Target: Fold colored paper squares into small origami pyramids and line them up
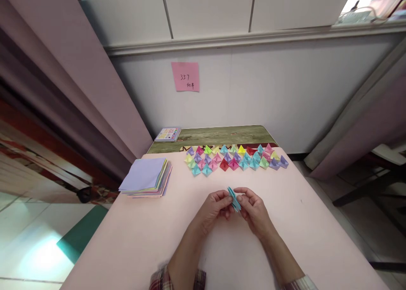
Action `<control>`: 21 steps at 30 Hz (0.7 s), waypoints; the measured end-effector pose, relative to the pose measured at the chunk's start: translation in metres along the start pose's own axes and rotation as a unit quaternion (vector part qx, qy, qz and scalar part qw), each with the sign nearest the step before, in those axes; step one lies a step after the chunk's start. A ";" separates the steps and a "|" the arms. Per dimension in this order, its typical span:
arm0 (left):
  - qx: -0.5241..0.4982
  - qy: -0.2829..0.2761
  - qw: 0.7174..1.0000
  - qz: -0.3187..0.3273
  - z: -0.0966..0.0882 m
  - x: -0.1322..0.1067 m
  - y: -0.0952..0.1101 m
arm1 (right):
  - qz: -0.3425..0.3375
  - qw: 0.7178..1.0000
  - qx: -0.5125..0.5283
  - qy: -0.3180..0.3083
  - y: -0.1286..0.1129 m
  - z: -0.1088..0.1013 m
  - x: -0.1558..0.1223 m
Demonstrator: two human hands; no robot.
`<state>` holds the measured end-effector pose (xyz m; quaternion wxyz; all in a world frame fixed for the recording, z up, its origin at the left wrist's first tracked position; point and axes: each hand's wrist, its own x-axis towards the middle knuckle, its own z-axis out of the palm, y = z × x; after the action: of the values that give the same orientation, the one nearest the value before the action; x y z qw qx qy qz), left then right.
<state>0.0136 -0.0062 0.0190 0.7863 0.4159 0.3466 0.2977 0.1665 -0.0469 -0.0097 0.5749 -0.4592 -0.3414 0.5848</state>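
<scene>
Between my two hands is a small piece of folded blue paper (234,199), held up above the pink tabletop. My left hand (215,209) pinches its left side with thumb and fingers. On the other side, my right hand (254,209) grips its right edge, the thumb pressed against the folds. The fingertips cover part of the paper. Beyond my hands lie several rows of small folded paper pieces (234,165) in blue, purple, pink, red, green and yellow. To the left sits a stack of coloured paper sheets (142,175) with a lavender one on top.
The pink table surface (177,231) spreads around my arms. At its far edge, a green wood-patterned surface (222,133) bears a printed packet (168,134). A pink note (185,77) is stuck to the white wall. Curtains hang on both sides.
</scene>
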 end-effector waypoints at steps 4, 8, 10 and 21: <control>0.000 -0.002 1.000 0.006 0.000 -0.002 0.001 | 0.035 0.999 0.004 -0.033 -0.003 -0.003 -0.001; 0.002 -0.010 1.000 0.006 0.001 -0.003 0.003 | 0.041 0.999 0.027 -0.024 -0.004 -0.009 -0.001; 0.006 0.000 1.000 0.013 0.001 -0.002 0.001 | 0.025 0.999 0.017 -0.015 -0.006 -0.011 -0.001; -0.024 0.141 0.983 0.117 0.003 0.014 -0.020 | -0.055 0.998 -0.007 0.043 0.010 0.001 0.004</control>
<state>0.0274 -0.0066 -0.0007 0.6988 0.3887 0.3961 0.4513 0.1629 -0.0434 -0.0191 0.6171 -0.4681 -0.3451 0.5301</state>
